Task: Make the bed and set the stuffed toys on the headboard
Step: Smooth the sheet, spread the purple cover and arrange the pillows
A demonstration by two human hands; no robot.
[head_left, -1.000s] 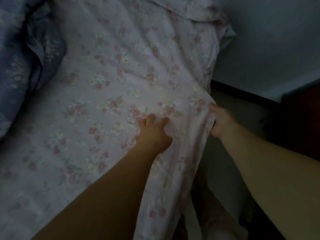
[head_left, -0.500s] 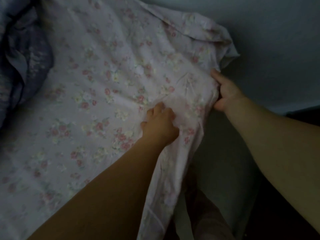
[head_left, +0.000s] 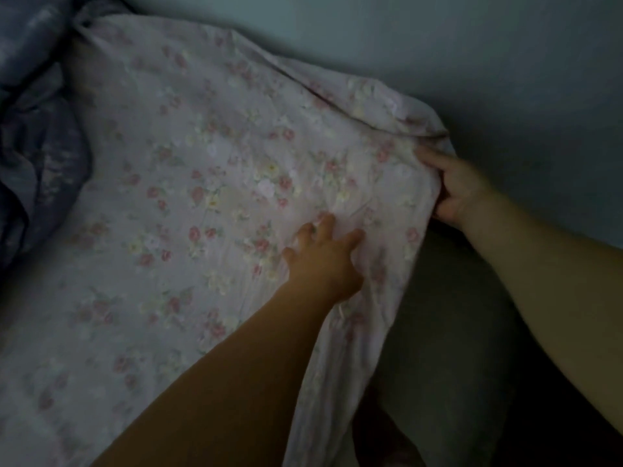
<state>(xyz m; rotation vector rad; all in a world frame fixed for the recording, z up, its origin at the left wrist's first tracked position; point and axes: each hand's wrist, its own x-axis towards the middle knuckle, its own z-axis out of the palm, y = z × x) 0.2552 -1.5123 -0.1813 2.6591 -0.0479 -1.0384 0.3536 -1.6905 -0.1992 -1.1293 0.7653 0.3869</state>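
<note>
Dim bedroom: my left hand [head_left: 325,259] presses spread on the floral sheet [head_left: 209,183]; my nearer right hand [head_left: 455,188] pinches its corner beside the wall [head_left: 505,79].

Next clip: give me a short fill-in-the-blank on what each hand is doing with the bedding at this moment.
1. The left hand presses flat on the floral ____.
2. The ____ hand grips the sheet's edge at the corner near the wall.
3. The bunched bedding at the picture's far left is ____ in colour.

Missing words: sheet; right; blue

One sheet [head_left: 209,183], one blanket [head_left: 37,136], two hands [head_left: 325,261].
</note>
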